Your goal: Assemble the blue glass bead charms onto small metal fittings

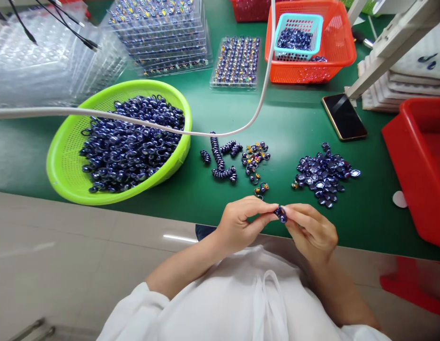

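Note:
Both my hands meet at the near edge of the green table (191, 189). My left hand (241, 222) and my right hand (308, 229) pinch one small dark blue glossy piece (281, 214) between their fingertips. Just beyond them lie a few small blue-and-orange pieces (261, 188), a cluster of the same (254, 157), and stacked rows of blue pieces (220, 161). A loose pile of flat blue pieces (324, 174) lies to the right of my hands.
A green basket (64, 161) full of blue pieces stands at left, with a white cable (241, 128) across it. Clear trays (236, 61) of pieces, an orange basket (333, 42), a phone (344, 116) and a red bin (418, 161) stand further off.

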The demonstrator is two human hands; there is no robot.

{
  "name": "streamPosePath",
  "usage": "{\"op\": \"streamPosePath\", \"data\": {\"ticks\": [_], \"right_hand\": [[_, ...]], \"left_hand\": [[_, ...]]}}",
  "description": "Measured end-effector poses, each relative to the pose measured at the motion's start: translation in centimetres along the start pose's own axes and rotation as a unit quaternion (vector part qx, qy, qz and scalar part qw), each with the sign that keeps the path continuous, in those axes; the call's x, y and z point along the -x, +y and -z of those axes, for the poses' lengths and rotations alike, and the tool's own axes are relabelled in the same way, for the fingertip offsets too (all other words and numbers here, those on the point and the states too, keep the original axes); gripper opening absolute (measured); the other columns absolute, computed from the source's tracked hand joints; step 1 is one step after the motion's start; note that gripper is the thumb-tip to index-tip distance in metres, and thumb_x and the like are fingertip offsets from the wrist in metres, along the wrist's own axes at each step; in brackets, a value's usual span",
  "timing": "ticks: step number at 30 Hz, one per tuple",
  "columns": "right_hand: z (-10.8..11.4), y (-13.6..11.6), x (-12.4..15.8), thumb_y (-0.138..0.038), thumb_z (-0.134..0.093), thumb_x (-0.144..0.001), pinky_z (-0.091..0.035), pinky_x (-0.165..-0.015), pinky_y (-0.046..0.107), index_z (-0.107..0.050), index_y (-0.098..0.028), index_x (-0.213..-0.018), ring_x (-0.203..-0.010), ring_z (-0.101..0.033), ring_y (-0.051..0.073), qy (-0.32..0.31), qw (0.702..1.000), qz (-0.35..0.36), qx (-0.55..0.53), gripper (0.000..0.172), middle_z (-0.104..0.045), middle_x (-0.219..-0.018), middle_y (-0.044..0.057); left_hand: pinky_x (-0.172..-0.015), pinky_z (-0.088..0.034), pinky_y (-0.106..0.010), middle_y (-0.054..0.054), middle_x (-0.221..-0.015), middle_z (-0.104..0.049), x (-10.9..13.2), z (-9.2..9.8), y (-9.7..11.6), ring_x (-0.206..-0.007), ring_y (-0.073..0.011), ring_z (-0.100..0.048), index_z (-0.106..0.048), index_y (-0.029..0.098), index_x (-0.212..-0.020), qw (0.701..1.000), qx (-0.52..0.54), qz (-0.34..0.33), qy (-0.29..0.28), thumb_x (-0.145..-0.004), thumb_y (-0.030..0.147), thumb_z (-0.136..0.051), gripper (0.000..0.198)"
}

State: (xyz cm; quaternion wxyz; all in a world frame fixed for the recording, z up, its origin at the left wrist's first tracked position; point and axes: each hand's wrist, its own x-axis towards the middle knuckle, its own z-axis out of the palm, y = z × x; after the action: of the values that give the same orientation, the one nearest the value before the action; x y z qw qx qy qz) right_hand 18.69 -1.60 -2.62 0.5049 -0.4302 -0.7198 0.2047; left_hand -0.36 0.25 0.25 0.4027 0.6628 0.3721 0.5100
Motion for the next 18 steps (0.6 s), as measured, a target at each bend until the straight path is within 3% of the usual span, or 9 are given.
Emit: {"op": "streamPosePath", "data": {"ticks": [8, 13, 18], "right_hand": [[-0.4, -0.3, 0.1, -0.008, -0.069, -0.086, -0.058, -0.060, 0.025, -0.075, -0.033, -0.108, -0.080, -0.068, 0.016, -0.004, 0.979, -0.135, -0.155, 0.034, -0.071, -0.095, 0.002], [-1.0, -0.8, -0.2, -0.020, -0.069, -0.090, -0.059, -0.059, 0.024, -0.075, -0.029, -0.106, -0.074, -0.066, 0.014, -0.021, 0.942, -0.246, -0.229, 0.019, -0.067, -0.092, 0.002], [-1.2, -1.2, -0.4, -0.024, -0.068, -0.091, -0.058, -0.055, 0.022, -0.074, -0.027, -0.103, -0.065, -0.064, 0.010, -0.040, 0.901, -0.301, -0.310, 0.013, -0.065, -0.091, 0.001]], "left_hand": [[-0.072, -0.059, -0.031, -0.009, -0.081, -0.079, 0.1, -0.2, 0.2, -0.072, -0.0169, -0.072, -0.077, 0.016, -0.099, 1.000, -0.026, -0.016, 0.006, -0.086, 0.012, -0.072, 0.015], [-0.075, -0.059, -0.031, -0.010, -0.086, -0.080, 0.3, -0.4, 0.2, -0.077, -0.0172, -0.073, -0.075, 0.015, -0.101, 0.999, -0.025, -0.021, 0.007, -0.086, 0.009, -0.069, 0.017], [-0.074, -0.059, -0.029, -0.008, -0.084, -0.079, 0.4, -0.4, 0.2, -0.076, -0.0161, -0.072, -0.074, 0.018, -0.101, 0.999, -0.027, -0.021, 0.014, -0.087, 0.011, -0.069, 0.017]]}}
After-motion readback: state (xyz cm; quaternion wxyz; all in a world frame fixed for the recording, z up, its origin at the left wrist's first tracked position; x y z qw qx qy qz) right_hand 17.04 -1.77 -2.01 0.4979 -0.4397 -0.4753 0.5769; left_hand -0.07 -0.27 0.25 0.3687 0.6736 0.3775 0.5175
